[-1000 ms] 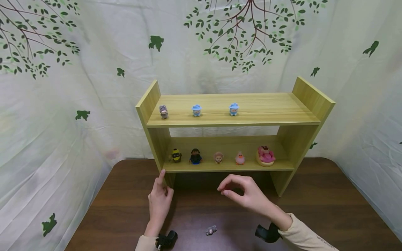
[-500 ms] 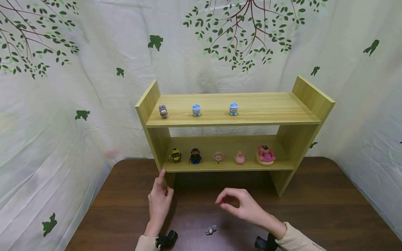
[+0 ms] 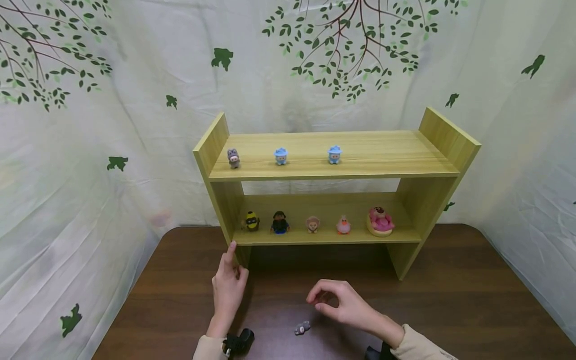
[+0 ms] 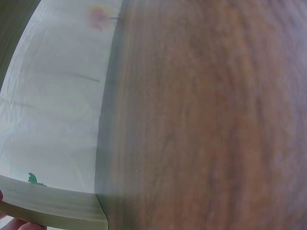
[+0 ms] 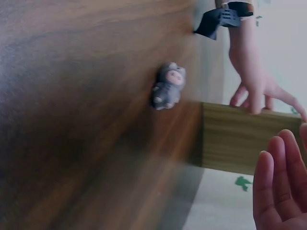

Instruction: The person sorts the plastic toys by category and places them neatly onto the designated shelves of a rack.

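With its index finger reaching up to the lower board's corner, my left hand (image 3: 229,290) grips the front edge of the left side panel of a light wooden shelf (image 3: 333,170). Fingertips (image 4: 31,226) show on both faces of that panel in the left wrist view. A small grey figurine (image 3: 303,328) with a pale face lies on the brown table; the right wrist view shows the same figurine (image 5: 169,86) closer. Just behind and right of it, my right hand (image 3: 342,302) hovers with fingers bent loosely and nothing between them.
A grey figurine (image 3: 234,158) and two blue-hatted ones stand on the top board. Along the lower board are a yellow-and-black figurine (image 3: 252,221), a dark one (image 3: 280,223), a beige one (image 3: 313,224), a pink bird (image 3: 344,225) and a pink bear (image 3: 380,222). A curtain (image 3: 148,200) hangs behind.
My right hand has come down from in front of the lower board toward the grey figurine on the table. My left hand stays where it was on the shelf.
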`<state>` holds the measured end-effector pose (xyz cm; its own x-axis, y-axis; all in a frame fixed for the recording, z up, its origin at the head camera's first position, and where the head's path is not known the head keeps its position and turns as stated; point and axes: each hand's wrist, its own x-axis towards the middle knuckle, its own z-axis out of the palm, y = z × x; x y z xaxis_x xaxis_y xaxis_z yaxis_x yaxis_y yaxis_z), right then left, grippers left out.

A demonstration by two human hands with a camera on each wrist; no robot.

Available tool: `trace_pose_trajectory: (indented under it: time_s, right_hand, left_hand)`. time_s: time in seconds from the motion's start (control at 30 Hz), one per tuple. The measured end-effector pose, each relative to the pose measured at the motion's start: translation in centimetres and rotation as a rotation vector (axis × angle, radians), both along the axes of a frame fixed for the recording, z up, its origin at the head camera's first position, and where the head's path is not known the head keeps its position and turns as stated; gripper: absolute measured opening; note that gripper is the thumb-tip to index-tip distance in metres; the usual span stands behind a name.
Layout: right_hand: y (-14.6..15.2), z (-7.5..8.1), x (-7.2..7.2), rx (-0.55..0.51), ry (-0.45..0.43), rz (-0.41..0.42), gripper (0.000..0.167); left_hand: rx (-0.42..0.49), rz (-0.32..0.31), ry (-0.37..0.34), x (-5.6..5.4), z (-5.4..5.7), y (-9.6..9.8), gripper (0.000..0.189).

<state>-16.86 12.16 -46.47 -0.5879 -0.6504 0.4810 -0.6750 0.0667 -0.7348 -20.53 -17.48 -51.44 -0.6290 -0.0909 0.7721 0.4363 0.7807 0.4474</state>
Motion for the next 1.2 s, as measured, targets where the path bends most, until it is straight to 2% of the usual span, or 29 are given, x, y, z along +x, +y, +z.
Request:
trace_pose_trajectory:
  time_s: [0.1, 0.23, 0.53, 0.63, 0.83, 1.2]
  right_hand:
    - [-0.2, -0.4, 0.2, 0.024, -0.024, 0.011, 0.028]
    - [-0.4, -1.2, 0.5, 0.066, -0.103, 0.021, 0.030]
    - [-1.2, -3.0, 0.6, 0.206, -0.252, 0.063, 0.023]
    - [-1.4, -3.4, 0.5, 0.243, -0.272, 0.075, 0.022]
    - [-1.9, -3.9, 0.5, 0.292, -0.233, 0.084, 0.021]
    - [-2.4, -4.0, 0.5, 0.406, -0.075, 0.071, 0.024]
  left_hand:
    - [-0.003, 0.003, 0.005, 0.0, 0.0, 0.0, 0.087]
    - [0.002, 0.002, 0.002, 0.0, 0.0, 0.0, 0.086]
    - [0.001, 0.006, -0.011, 0.0, -0.1, 0.0, 0.088]
    - [-0.002, 0.009, -0.009, 0.0, -0.1, 0.0, 0.088]
    - [0.013, 0.005, -0.020, 0.2, 0.0, 0.1, 0.090]
    - [0.004, 0.000, -0.005, 0.2, 0.1, 0.1, 0.090]
